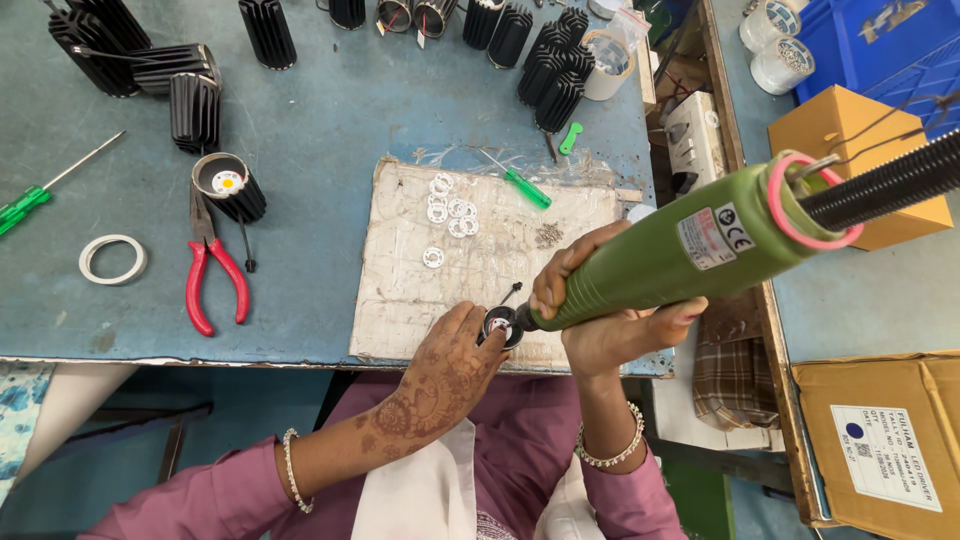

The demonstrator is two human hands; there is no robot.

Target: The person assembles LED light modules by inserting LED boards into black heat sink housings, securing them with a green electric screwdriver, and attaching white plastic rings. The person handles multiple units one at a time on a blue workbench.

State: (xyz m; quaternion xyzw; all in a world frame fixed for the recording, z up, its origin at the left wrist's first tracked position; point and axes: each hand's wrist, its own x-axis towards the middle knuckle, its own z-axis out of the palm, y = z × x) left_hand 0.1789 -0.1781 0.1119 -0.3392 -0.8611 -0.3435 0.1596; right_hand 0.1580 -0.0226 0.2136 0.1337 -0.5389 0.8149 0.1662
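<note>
My right hand (600, 310) grips a green electric screwdriver (690, 250) whose tip points down into a small black round heat-sink housing (502, 326). My left hand (455, 365) holds that housing steady at the near edge of a worn cardboard mat (420, 290). On the mat lie several small white ring-shaped parts (450, 212), a lone white ring (432, 257), a little pile of screws (548, 235) and a green-handled screwdriver (522, 185).
Red-handled pliers (213, 280), a black finned housing with a yellow chip inside (228, 185), a tape roll (112, 259) and another green screwdriver (40, 190) lie on the blue bench at left. Several black finned housings (550, 65) stand at the back. Cardboard boxes (880, 440) sit at right.
</note>
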